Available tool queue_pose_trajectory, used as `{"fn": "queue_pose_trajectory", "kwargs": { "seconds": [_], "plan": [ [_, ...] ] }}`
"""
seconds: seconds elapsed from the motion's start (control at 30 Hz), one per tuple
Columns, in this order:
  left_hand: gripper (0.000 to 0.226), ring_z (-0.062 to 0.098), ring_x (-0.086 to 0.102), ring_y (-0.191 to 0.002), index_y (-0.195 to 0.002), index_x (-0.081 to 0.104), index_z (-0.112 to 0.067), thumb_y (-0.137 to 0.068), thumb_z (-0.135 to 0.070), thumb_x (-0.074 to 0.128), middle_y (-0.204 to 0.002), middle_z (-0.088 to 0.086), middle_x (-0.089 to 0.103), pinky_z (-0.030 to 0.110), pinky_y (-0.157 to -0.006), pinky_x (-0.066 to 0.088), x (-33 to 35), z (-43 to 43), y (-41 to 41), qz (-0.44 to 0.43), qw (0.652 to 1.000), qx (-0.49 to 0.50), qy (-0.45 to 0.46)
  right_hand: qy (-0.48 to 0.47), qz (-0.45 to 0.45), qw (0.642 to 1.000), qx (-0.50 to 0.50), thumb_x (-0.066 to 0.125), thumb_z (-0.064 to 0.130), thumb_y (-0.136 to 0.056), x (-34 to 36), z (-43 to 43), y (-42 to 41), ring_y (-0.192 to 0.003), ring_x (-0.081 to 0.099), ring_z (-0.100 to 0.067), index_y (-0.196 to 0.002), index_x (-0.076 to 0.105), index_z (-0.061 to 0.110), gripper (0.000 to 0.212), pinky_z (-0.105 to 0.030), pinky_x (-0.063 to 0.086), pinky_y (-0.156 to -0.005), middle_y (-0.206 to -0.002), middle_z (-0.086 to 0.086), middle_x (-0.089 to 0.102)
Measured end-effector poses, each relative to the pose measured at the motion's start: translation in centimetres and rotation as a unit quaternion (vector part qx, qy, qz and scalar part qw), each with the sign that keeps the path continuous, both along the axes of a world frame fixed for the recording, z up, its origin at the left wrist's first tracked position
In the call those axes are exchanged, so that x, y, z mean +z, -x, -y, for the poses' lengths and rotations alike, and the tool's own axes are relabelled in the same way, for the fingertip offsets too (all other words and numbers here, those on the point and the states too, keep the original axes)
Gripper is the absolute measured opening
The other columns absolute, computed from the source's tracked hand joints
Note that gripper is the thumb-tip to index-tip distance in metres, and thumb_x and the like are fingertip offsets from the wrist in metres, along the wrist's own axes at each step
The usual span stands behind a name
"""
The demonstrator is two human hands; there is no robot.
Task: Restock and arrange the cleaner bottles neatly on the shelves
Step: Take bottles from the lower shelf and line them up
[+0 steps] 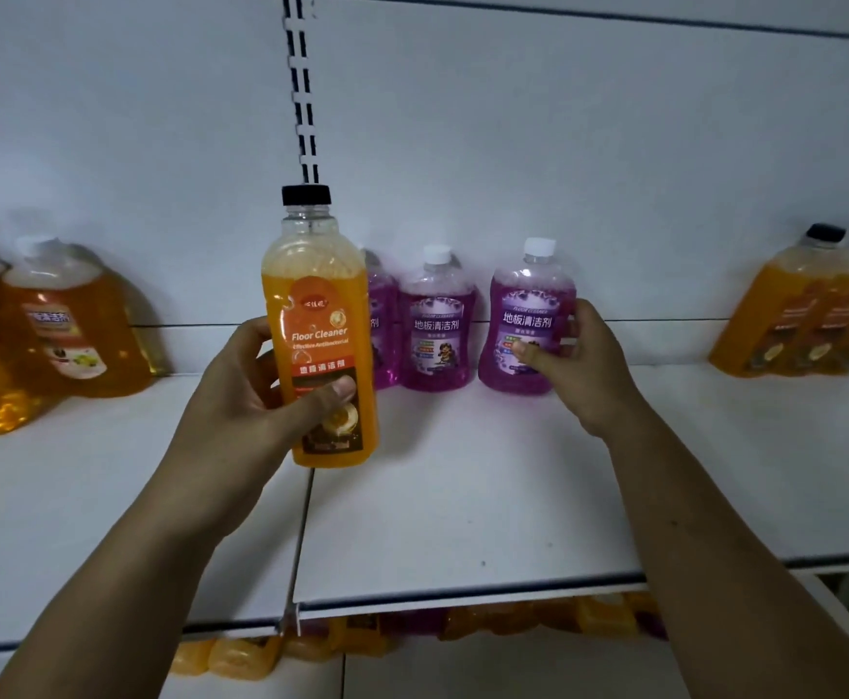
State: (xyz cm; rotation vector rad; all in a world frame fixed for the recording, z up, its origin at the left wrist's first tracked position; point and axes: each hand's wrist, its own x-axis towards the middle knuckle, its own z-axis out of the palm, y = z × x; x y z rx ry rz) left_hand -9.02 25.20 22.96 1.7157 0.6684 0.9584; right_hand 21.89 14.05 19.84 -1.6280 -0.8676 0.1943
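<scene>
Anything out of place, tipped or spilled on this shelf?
No spill or damage shows. The black-capped orange bottles at far right look tilted, though the wide-angle lens may cause that; the purple bottles stand upright.

- The bare left forearm (124,572) enters from 7 o'clock and slants up toward the centre.
- The left hand (240,391) is curled round an orange bottle (319,305) and holds it upright. The left thumb (331,396) lies across the label's front, and the fingers wrap the bottle's 9 o'clock side.
- The bare right forearm (715,537) enters from 5 o'clock and slants up toward 11 o'clock.
- The right hand (588,375) grips a purple bottle (528,305) from its 3 o'clock side. The right thumb (533,353) is pressed on the front, and the fingers curl behind.
</scene>
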Motion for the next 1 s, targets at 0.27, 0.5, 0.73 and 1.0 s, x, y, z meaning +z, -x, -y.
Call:
{"fn": "queue_pose_trajectory", "kwargs": {
  "seconds": [0.27, 0.5, 0.73, 1.0],
  "plan": [
    [0.055, -0.015, 0.069, -0.094, -0.122, 0.056, -0.045, -0.071, -0.038, 0.077, -0.101, -0.035, 0.072, 0.003, -0.058, 0.050, -0.7, 0.2, -0.9, -0.005, 1.000, 0.019, 0.021, -0.010, 0.010, 1.000, 0.008, 0.084, 0.006, -0.085, -1.6, -1.4, -0.9, -0.105, 0.065, -0.006, -0.142, 0.052, 0.014, 0.065, -0.018, 0.057, -0.082, -0.121, 0.006, 0.065],
    [0.066, -0.004, 0.071, -0.104, -0.128, 0.058, -0.042, -0.065, -0.044, 0.079, -0.112, -0.024, 0.075, 0.016, -0.072, 0.055, -1.6, 0.0, -1.1, -0.005, 0.999, 0.031, 0.029, -0.007, 0.044, 0.999, -0.014, 0.086, 0.008, -0.084, -2.1, -2.1, -1.5, -0.101, 0.067, -0.009, -0.144, 0.050, 0.014, 0.070, -0.023, 0.058, -0.085, -0.119, 0.006, 0.064],
    [0.059, -0.011, 0.069, -0.100, -0.121, 0.056, -0.047, -0.066, -0.044, 0.078, -0.107, -0.033, 0.072, 0.012, -0.068, 0.054, -1.7, 0.0, -1.3, -0.016, 0.999, 0.032, 0.026, 0.003, 0.067, 0.997, -0.048, 0.090, 0.010, -0.080, -2.4, -2.5, -1.5, -0.095, 0.065, 0.005, -0.140, 0.053, 0.014, 0.071, -0.009, 0.055, -0.077, -0.117, 0.007, 0.066],
    [0.061, -0.008, 0.070, -0.100, -0.124, 0.056, -0.044, -0.067, -0.042, 0.078, -0.107, -0.032, 0.073, 0.006, -0.064, 0.054, -1.5, 0.6, -1.1, 0.000, 1.000, -0.001, 0.025, 0.060, 0.047, 0.994, -0.083, 0.092, 0.035, -0.077, -1.9, -1.2, -0.8, -0.103, 0.067, -0.022, -0.138, 0.047, 0.023, 0.077, -0.031, 0.056, -0.083, -0.122, -0.007, 0.064]
  ]
}}
